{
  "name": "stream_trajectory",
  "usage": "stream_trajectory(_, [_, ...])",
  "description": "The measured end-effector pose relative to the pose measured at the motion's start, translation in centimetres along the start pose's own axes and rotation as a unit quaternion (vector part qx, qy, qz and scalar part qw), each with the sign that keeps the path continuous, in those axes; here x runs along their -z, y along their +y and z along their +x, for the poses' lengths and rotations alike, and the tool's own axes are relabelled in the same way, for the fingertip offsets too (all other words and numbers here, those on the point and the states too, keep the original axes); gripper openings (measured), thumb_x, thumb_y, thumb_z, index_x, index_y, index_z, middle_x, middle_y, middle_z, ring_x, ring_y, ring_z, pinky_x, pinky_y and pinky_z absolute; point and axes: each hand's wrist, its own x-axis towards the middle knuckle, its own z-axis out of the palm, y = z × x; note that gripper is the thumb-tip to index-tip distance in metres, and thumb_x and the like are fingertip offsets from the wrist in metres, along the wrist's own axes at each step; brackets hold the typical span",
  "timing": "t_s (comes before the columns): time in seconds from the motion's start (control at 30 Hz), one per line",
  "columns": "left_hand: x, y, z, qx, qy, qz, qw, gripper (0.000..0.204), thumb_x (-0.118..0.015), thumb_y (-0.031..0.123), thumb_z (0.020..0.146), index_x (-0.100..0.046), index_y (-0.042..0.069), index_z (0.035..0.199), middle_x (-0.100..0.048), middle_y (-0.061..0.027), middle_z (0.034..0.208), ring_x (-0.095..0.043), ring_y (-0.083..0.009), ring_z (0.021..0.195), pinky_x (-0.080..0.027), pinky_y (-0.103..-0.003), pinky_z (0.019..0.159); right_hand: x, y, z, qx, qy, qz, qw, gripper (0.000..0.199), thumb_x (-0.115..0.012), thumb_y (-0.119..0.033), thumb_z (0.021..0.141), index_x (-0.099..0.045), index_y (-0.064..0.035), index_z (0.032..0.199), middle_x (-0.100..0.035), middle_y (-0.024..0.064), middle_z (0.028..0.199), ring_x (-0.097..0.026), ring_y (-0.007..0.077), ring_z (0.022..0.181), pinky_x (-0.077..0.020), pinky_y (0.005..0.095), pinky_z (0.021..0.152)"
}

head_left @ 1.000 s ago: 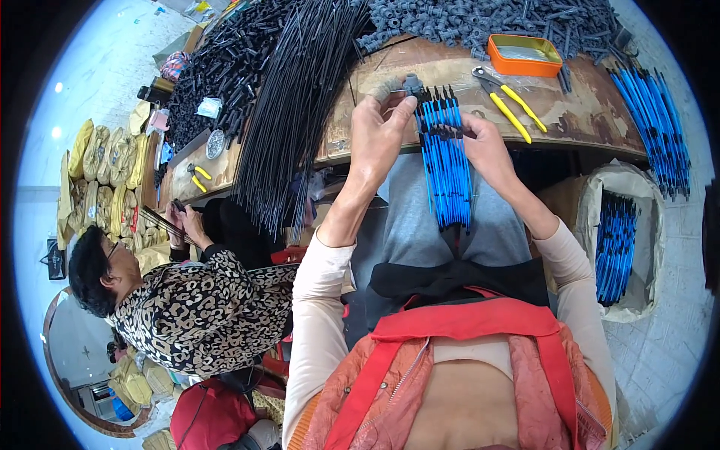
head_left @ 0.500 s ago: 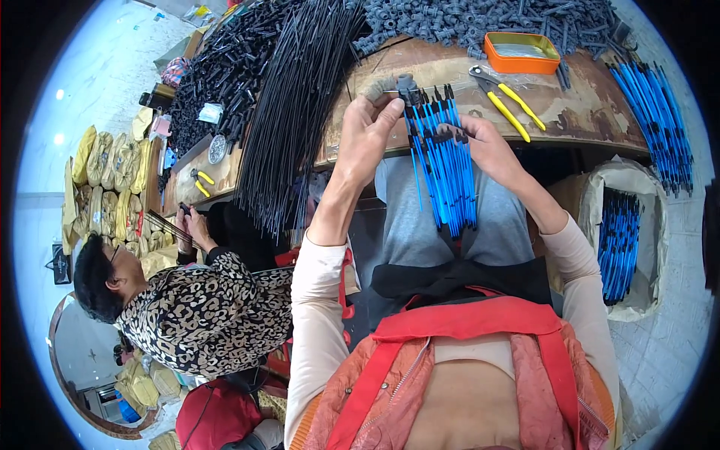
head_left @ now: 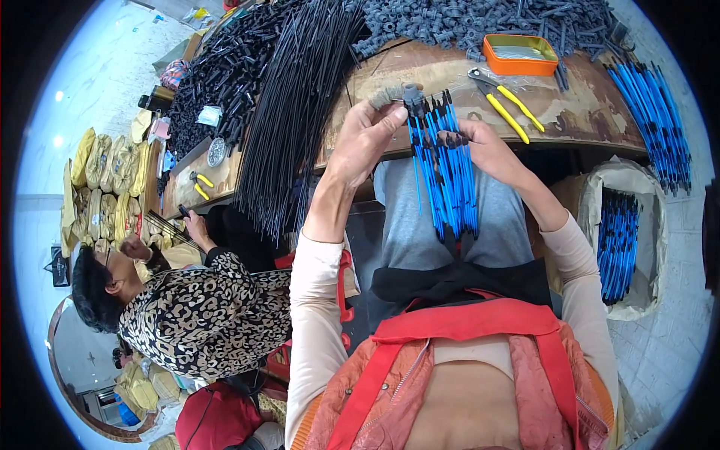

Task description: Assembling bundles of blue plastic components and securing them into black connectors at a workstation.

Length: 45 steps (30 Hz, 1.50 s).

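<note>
My left hand is closed, thumb and finger pinched at a grey plastic fitting. A greyish-beige wrap covers one of its fingers. Right beside the fitting are the upper tips of a bundle of thin blue rods with black ends, which hangs down in front of my lap. The fingers of my right hand are curled round this bundle from the right, just below its top. Whether the fitting is joined to a rod, I cannot make out.
Yellow-handled pliers and an orange tin of thin pins lie on the wooden table. Black rods overhang its edge at left. Grey fittings are heaped behind. A lined bin holds blue rods. A co-worker sits at left.
The grey fitting and my left fingers have shifted slightly right and down. My right hand stays round the blue bundle. The co-worker has raised one hand toward the head.
</note>
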Motion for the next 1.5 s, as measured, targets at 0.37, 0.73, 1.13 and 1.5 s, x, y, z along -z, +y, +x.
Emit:
stream_trajectory(0.37, [0.1,0.9,-0.2,0.01,-0.058,-0.048,0.997,0.044,-0.061,0.01,0.099,-0.051,-0.007,0.137,-0.061,-0.0137,0.129,-0.058,-0.0212,0.122,-0.043,-0.036,0.108,0.2,-1.4,-0.3,-0.021,-0.045,0.002,0.999,0.026,-0.058,-0.008,0.098,-0.066,0.0,0.122,-0.071,0.0006,0.104,-0.062,0.0052,0.094,-0.0513,0.0244,0.087])
stream_trajectory(0.73, [1.5,0.7,-0.2,0.034,-0.119,-0.116,0.986,0.044,-0.065,0.008,0.094,-0.053,-0.007,0.134,-0.064,-0.0148,0.125,-0.062,-0.0231,0.117,-0.049,-0.04,0.103,0.3,-1.1,-0.5,0.01,-0.111,0.061,0.992,0.026,-0.059,0.001,0.095,-0.066,0.0,0.119,-0.069,-0.002,0.105,-0.06,0.003,0.095,-0.049,0.0231,0.088])
stream_trajectory(1.13, [1.4,0.3,-1.7,0.033,-0.157,-0.148,0.976,0.041,-0.065,0.006,0.094,-0.054,-0.007,0.131,-0.063,-0.0162,0.125,-0.064,-0.0239,0.114,-0.051,-0.037,0.101,-1.0,-1.5,-1.8,-0.013,-0.166,0.123,0.978,0.028,-0.05,0.006,0.093,-0.066,0.0009,0.116,-0.067,-0.0036,0.103,-0.057,0.0016,0.095,-0.0472,0.0211,0.087])
stream_trajectory(1.5, [-0.5,-1.1,-5.5,0.032,-0.035,-0.176,0.983,0.049,-0.08,0.008,0.084,-0.06,0.001,0.128,-0.068,-0.0065,0.115,-0.067,-0.0131,0.097,-0.053,-0.026,0.086,-4.1,-3.3,-5.1,-0.027,-0.139,0.086,0.986,0.013,-0.053,-0.004,0.099,-0.065,-0.0031,0.102,-0.06,-0.0071,0.088,-0.05,0.001,0.083,-0.0434,0.0212,0.075])
